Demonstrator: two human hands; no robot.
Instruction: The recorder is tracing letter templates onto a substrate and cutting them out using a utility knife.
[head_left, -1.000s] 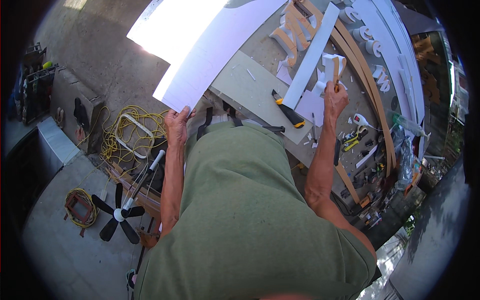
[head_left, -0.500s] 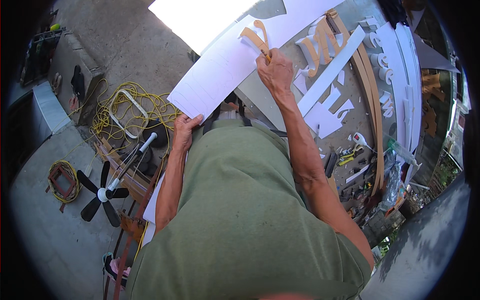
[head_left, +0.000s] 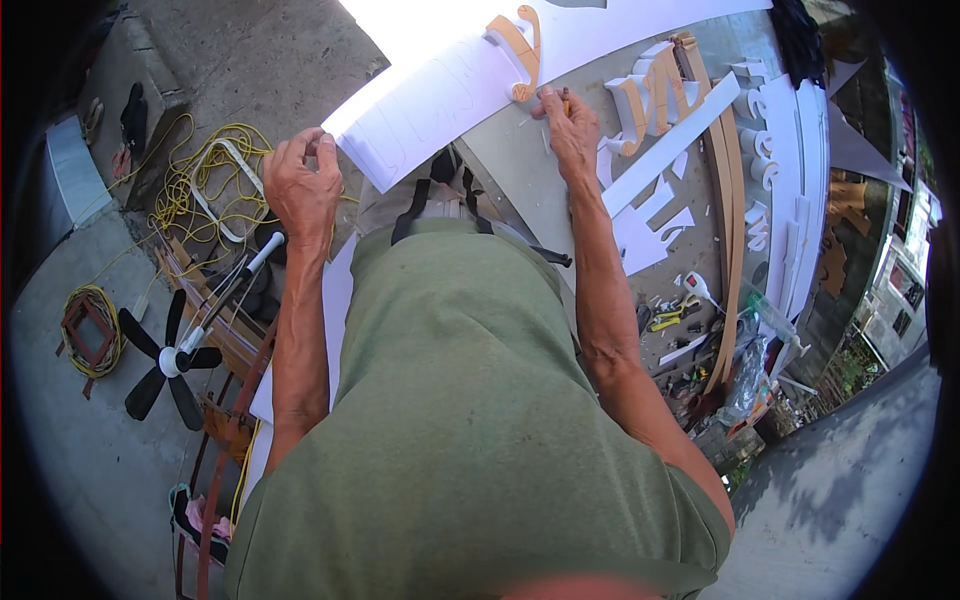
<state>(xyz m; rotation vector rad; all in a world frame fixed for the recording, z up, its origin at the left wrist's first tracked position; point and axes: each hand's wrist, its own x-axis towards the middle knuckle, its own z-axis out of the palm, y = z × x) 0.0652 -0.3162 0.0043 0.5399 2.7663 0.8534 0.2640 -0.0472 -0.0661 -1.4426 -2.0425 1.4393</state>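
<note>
The person is leaning over a grey workbench [head_left: 520, 190], looking straight down past a green shirt. The left hand [head_left: 300, 185] is gripping the near corner of a large white foam sheet [head_left: 440, 100], the fingers curled narrowly over its edge, seemingly to keep the sheet from sliding on the bench. The right hand [head_left: 572, 130] is lying on the bench just beyond the sheet's long edge, with the fingertips pinched around something small and orange-tipped; what that is cannot be told, as the fingers are covering most of it.

Directly ahead of those fingertips, a tan and white cut-out letter shape [head_left: 520, 50] is resting on the sheet, close enough that the pinched item is almost touching its lower end. Further cut-out letters in white and tan [head_left: 650, 95] are lying to the right of the right-hand fingers, beside long white foam strips [head_left: 680, 140]. A coil of yellow cable [head_left: 190, 190] is sitting on the ground to the left of the left-hand fingers, with a black fan blade assembly [head_left: 165, 360] below it.
</note>
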